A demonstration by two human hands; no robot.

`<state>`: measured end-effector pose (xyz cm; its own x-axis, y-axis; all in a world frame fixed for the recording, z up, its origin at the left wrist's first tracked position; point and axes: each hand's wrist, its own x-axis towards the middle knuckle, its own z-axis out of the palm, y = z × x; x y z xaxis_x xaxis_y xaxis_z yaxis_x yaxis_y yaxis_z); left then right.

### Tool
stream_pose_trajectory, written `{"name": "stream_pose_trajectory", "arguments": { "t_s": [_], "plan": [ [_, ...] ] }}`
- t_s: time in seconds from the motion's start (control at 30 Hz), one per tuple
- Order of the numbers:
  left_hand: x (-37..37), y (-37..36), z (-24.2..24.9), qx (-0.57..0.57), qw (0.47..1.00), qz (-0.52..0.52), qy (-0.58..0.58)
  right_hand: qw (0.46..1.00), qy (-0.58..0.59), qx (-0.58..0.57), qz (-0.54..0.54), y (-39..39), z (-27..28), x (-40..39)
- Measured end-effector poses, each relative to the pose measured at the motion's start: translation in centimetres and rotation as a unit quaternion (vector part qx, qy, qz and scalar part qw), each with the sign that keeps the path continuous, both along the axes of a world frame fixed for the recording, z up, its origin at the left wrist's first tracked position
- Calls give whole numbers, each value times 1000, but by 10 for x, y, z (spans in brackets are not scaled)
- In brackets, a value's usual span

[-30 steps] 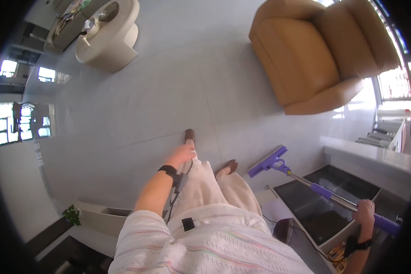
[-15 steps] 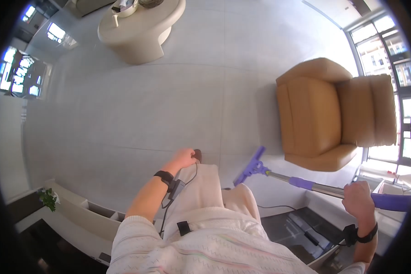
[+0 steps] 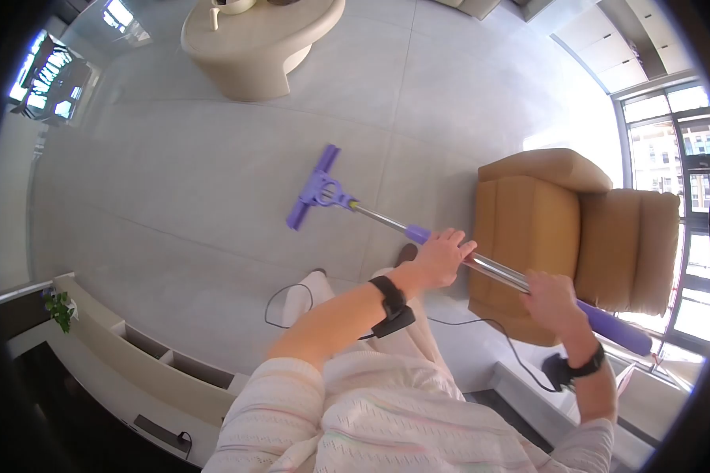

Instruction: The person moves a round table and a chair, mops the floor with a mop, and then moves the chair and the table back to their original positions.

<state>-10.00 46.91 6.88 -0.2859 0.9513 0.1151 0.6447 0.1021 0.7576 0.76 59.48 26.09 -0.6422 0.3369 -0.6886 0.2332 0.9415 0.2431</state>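
A purple mop (image 3: 386, 220) with a metal pole reaches out over the floor in front of me. Its wide purple head (image 3: 317, 189) is near the middle of the floor. My left hand (image 3: 443, 258) is on the pole just behind the purple collar, its fingers over the metal; the underside of the grip is hidden. Further back, my right hand (image 3: 556, 301) wraps round the pole ahead of the purple handle sleeve (image 3: 619, 329). Both wrists wear black bands with small boxes, and thin dark cables hang near them.
A tan armchair (image 3: 528, 232) stands at the right, close to the pole. The cream round table (image 3: 264, 43) is at the far left. Along the lower left runs a low cabinet (image 3: 146, 351) with a plant (image 3: 59, 310). Grey tiled floor (image 3: 213, 181) lies between, and windows line the right.
My left hand has moved from beside my leg onto the pole. The mop head has swung forward and left, away from my feet. My right hand has shifted left and up with the pole.
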Motion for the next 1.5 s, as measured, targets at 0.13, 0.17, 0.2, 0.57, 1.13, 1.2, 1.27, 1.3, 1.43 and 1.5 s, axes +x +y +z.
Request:
{"name": "stream_pose_trajectory", "arguments": {
  "t_s": [0.13,0.17,0.2,0.57,1.13,1.2,1.27,1.3,1.43,1.5],
  "plan": [
    [6,67,-47,-157,987,-13,-23,995,47,-87,-24,55,-75,1],
    [3,80,-56,-242,967,-48,-56,990,70,-121,-25,70,-85,5],
    [2,89,-65,-246,967,-47,-56,983,90,-156,-24,84,-90,9],
    [21,162,-100,-336,940,-57,-5,973,3,-76,-218,246,-26,135],
    [-112,142,-101,-210,973,-2,-90,986,-70,26,-149,234,-13,-64],
    [-163,117,-114,-219,972,50,-70,991,-54,0,-119,228,-34,-114],
    [-204,75,-129,-227,968,92,-64,993,-52,-22,-109,191,-60,-159],
    [-219,50,-143,-238,962,123,-47,991,-60,-40,-109,172,-77,-173],
    [-311,-61,-211,-247,944,210,59,979,-71,-178,-72,88,-148,-262],
    [-353,-116,-226,-341,876,320,121,956,-54,-275,-90,33,-175,-307]
  ]
}}
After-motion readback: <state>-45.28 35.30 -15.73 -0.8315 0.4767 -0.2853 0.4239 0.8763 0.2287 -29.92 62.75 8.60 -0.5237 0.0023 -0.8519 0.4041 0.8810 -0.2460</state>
